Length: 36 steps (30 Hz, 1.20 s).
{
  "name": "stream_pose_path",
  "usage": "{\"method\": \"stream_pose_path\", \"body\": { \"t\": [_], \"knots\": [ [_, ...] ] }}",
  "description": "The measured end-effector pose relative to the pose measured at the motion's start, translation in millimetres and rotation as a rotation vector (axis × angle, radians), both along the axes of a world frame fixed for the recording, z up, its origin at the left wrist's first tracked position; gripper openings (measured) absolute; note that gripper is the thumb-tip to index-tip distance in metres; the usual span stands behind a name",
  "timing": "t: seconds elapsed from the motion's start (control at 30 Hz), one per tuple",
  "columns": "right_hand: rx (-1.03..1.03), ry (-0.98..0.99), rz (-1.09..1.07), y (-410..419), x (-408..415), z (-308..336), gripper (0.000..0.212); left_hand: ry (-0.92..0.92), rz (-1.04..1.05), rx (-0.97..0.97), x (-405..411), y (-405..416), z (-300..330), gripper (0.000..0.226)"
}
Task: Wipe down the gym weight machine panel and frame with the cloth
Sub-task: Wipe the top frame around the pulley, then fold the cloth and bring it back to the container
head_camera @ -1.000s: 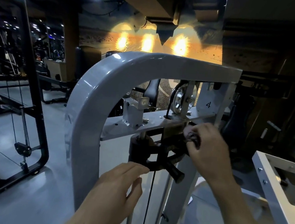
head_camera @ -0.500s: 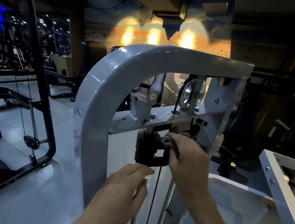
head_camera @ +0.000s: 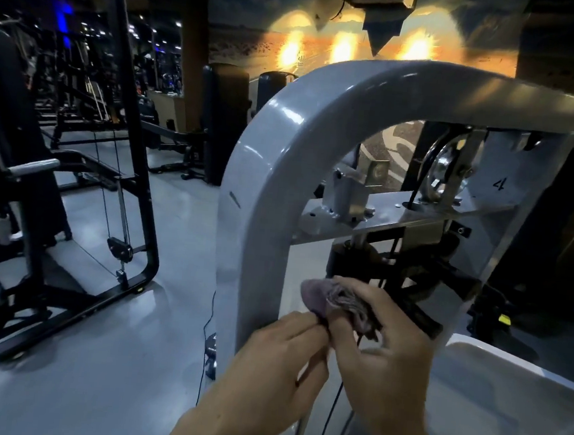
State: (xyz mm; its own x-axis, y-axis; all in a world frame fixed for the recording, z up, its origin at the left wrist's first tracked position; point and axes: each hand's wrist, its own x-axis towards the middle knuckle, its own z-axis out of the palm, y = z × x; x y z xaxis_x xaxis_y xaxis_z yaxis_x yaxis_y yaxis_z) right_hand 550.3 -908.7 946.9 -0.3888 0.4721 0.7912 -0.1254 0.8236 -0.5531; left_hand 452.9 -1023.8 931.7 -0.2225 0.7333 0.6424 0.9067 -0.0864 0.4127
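Note:
A grey arched machine frame (head_camera: 269, 168) fills the middle of the head view, with a flat grey crossplate (head_camera: 398, 219), a pulley (head_camera: 445, 168) and a black weight head (head_camera: 371, 261) inside it. A bunched purplish cloth (head_camera: 334, 301) is held just inside the frame's left upright, below the weight head. My right hand (head_camera: 384, 355) grips the cloth from the right. My left hand (head_camera: 274, 360) pinches the cloth's lower left edge with its fingertips. Both hands are away from the machine's surfaces; the cloth's far side is hidden by my fingers.
A black cable machine frame (head_camera: 138, 171) stands to the left on the pale grey floor (head_camera: 130, 359). A white machine part (head_camera: 505, 389) lies low at the right. A thin cable (head_camera: 206, 331) runs down beside the grey upright. Dark equipment fills the background.
My right hand has drawn the cloth down and left, away from the crossplate and weight head. My left hand rose and took hold of the cloth's edge. The camera view shifted left.

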Motion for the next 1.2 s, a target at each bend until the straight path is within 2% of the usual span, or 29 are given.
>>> {"method": "stream_pose_path", "body": {
  "t": [0.13,0.23,0.37,0.47,0.53,0.6,0.67,0.73,0.83,0.87,1.0,1.07,1.2],
  "knots": [
    [0.036,0.138,-0.022,-31,-13,13,0.013,0.019,-0.099,0.04,-13,-15,-7,0.017],
    [0.032,0.15,0.029,-54,-31,15,0.014,0.052,-0.161,0.066,-22,-24,-17,0.027],
    [0.042,0.139,0.008,-81,-53,-5,0.011,-0.073,-0.305,0.022,-46,-50,-31,0.023],
    [-0.097,0.182,-0.099,-103,-60,-28,0.023,-0.061,-0.366,-0.044,-76,-74,-38,0.01],
    [-0.181,0.192,-0.221,-125,-67,-44,0.021,-0.053,-0.372,-0.086,-101,-92,-42,0.014],
    [-0.162,0.149,-0.337,-157,-84,-60,0.015,-0.078,-0.373,-0.113,-132,-111,-44,0.017],
    [-0.136,0.072,-0.361,-191,-115,-75,0.012,-0.055,-0.354,-0.126,-165,-133,-48,0.017],
    [-0.267,0.036,-0.343,-214,-145,-85,0.013,-0.063,-0.311,-0.149,-198,-152,-53,0.022],
    [-0.665,0.023,-0.211,-230,-191,-84,0.012,-0.145,-0.235,-0.171,-252,-188,-58,0.025],
    [-0.742,0.006,-0.154,-234,-206,-81,0.011,-0.171,-0.218,-0.177,-269,-200,-58,0.022],
    [-0.905,-0.051,0.043,-251,-264,-81,0.008,-0.304,-0.212,-0.166,-325,-232,-60,0.004],
    [-0.991,-0.044,0.121,-258,-287,-82,0.001,-0.346,-0.228,-0.163,-345,-239,-64,0.017],
    [-1.16,-0.039,0.278,-255,-325,-87,0.017,-0.392,-0.227,-0.195,-382,-237,-74,0.029]
  ]
}}
